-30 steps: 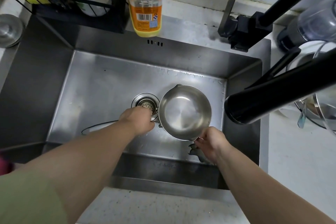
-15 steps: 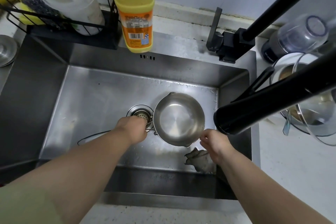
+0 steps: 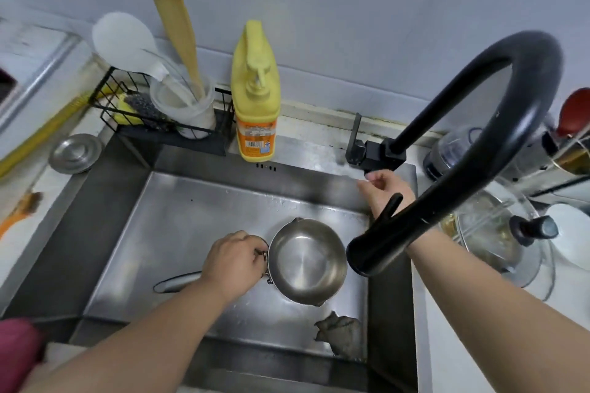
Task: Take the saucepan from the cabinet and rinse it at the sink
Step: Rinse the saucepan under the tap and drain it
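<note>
Left hand [image 3: 234, 257] holds saucepan [image 3: 307, 262] (in sink [image 3: 134, 220]) — right hand [image 3: 384, 190] beside faucet [image 3: 472, 150].

Yellow bottle [image 3: 255, 96] label: orange, print too blurred to read
Barcode: on that label, digits illegible
Elsewhere: no readable text

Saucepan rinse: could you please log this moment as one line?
left hand: holds saucepan in sink | right hand: near faucet base | water: none visible

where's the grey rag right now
In the head view, the crumpled grey rag lies in the steel sink's near right corner, just below the steel saucepan and right of the left hand.
</note>
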